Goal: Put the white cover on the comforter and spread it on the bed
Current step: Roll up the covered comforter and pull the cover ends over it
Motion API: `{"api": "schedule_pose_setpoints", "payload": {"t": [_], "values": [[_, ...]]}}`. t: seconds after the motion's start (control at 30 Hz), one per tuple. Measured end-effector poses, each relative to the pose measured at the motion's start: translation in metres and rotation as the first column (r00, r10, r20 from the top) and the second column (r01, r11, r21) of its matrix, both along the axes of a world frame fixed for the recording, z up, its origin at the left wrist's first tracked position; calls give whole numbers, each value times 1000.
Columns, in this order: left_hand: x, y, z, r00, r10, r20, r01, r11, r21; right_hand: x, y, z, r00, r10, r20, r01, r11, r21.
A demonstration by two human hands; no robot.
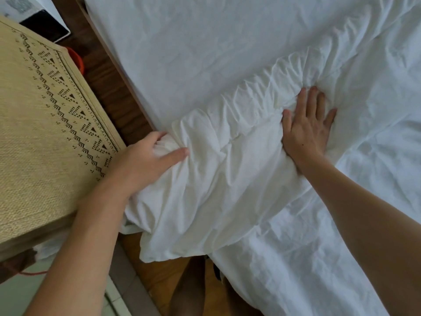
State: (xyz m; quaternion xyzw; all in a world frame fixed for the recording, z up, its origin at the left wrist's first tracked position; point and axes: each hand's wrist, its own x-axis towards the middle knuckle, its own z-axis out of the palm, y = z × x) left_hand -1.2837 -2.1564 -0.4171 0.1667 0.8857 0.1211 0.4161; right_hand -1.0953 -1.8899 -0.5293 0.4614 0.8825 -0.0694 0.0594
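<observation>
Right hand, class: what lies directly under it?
The right hand presses flat on bunched, wrinkled white bedding. Whether the comforter is inside that fabric cannot be seen; the cloth covers it.

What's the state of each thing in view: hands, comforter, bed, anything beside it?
Left hand: grips a bunched corner of the comforter.
Right hand: flat, fingers spread, presses on the comforter.
Comforter: in white fabric, bunched and wrinkled, one end hanging off the bed edge.
Bed sheet: flat, lightly creased.
Woven mat: lying flat beside the bed.
</observation>
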Motion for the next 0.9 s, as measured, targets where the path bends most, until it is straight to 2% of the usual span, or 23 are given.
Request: {"api": "schedule_pose_setpoints", "payload": {"t": [0.07, 0.2, 0.3, 0.43, 0.5, 0.57, 0.63, 0.7, 0.77, 0.8, 0.83, 0.9], "values": [[10, -1, 0, 999, 5, -54, -6, 1000, -24, 0, 0, 0, 1000, -4, -8, 3, 1000, -3], [31, -4, 21, 963, 229, -142, -204, 964, 172, 2, 0, 2, 1000, 4, -2, -4, 1000, -10], [47, -18, 49, 902, 326, -282, -258, 933, 251, 5, -1, 1, 1000, 27, 0, -27, 1000, -10], [52, -17, 42, 790, 319, -523, -248, 947, 203, 5, 2, 4, 1000, 21, 20, -20, 1000, -16], [30, -13, 25, 761, 337, -555, -280, 941, 188, 5, 1, 6, 1000, 12, 17, -12, 1000, -25], [6, -1, 20, 742, 427, -518, -279, 898, 340, 7, -2, 6, 1000, 19, -10, -19, 999, -28], [-2, 29, 24, 789, 327, -520, -123, 914, 387, 11, -4, 8, 998, 47, -42, -48, 998, -37], [-3, 70, 19, 868, 48, -494, 114, 949, 293, 20, -2, 9, 995, 87, -44, -88, 996, -34], [0, 109, 8, 940, -200, -276, 249, 956, 156, 33, -1, 7, 995, 93, -31, -93, 995, -22], [0, 120, -1, 939, -301, -165, 317, 945, 78, 40, 0, 7, 997, 76, -32, -76, 997, -15], [2, 125, -10, 923, -375, -80, 378, 925, 25, 47, 0, 8, 998, 56, -30, -56, 998, -10], [0, 126, -23, 916, -400, 21, 401, 915, -42, 54, -1, 10, 999, 47, 0, -47, 999, -8]]}}
